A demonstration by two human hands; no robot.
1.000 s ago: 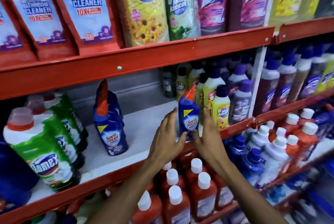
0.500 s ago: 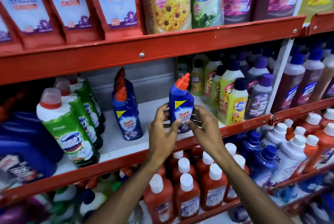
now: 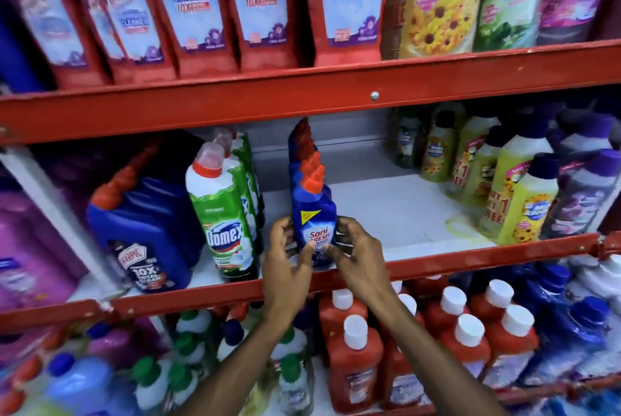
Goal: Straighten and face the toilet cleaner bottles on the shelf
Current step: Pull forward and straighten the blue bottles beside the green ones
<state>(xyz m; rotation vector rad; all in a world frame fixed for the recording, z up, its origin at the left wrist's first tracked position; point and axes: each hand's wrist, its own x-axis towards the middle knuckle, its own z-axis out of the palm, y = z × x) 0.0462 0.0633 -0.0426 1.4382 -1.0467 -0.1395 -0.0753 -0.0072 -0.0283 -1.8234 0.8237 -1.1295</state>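
A blue Sani Fresh toilet cleaner bottle (image 3: pixel 314 217) with an orange angled cap stands at the front of the middle shelf (image 3: pixel 420 214), label facing out. My left hand (image 3: pixel 285 264) grips its left side and my right hand (image 3: pixel 356 254) grips its right side. Directly behind it a row of the same blue bottles (image 3: pixel 302 146) runs to the back of the shelf. Green and white Domex bottles (image 3: pixel 221 214) stand in a row just to the left, close to my left hand.
A large blue Harpic jug (image 3: pixel 148 230) sits left of the Domex row. Yellow and purple floor cleaner bottles (image 3: pixel 524 204) fill the shelf's right side, with bare shelf between. Harpic refill pouches (image 3: pixel 262 2) line the shelf above; red bottles (image 3: pixel 356 358) stand below.
Both hands carried the Sani Fresh bottle leftward from near the yellow bottles and brought it to the front of the blue bottle row. The camera swung left.
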